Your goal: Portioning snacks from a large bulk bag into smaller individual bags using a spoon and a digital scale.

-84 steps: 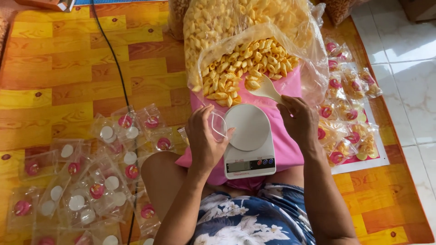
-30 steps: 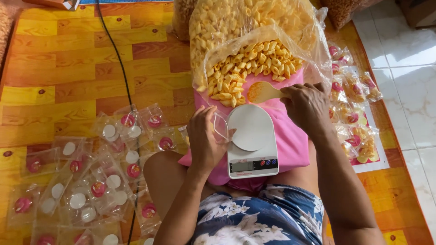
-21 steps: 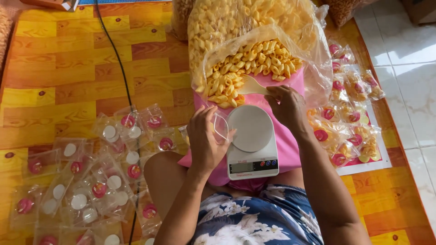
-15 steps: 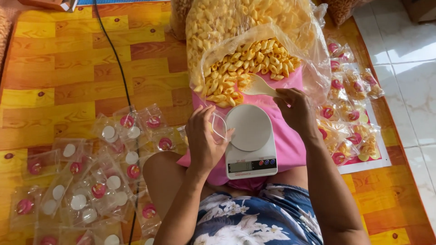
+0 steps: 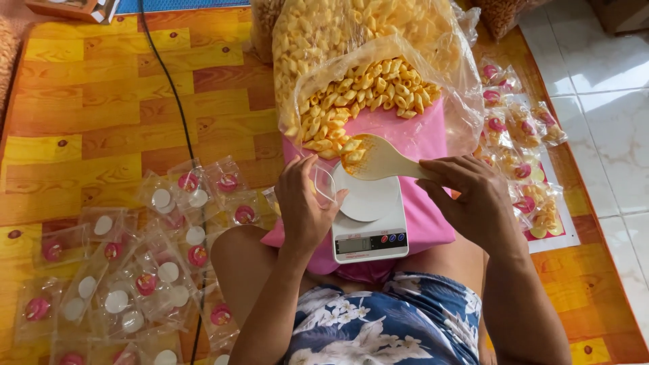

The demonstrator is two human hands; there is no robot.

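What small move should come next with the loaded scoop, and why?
Probably tip the pale scoop into the small clear bag. The right hand holds the scoop, loaded with yellow snacks, just above the bag's mouth, and the left hand holds that bag open beside the white scale.

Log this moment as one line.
left hand: holds clear pouch over scale | right hand: holds scoop of snacks at pouch mouth | snack bag: open

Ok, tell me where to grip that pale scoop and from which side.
Grip the pale scoop by its handle, from the right. The bowl end points left, loaded with yellow snacks, so only the handle is free; the right hand already wraps it there.
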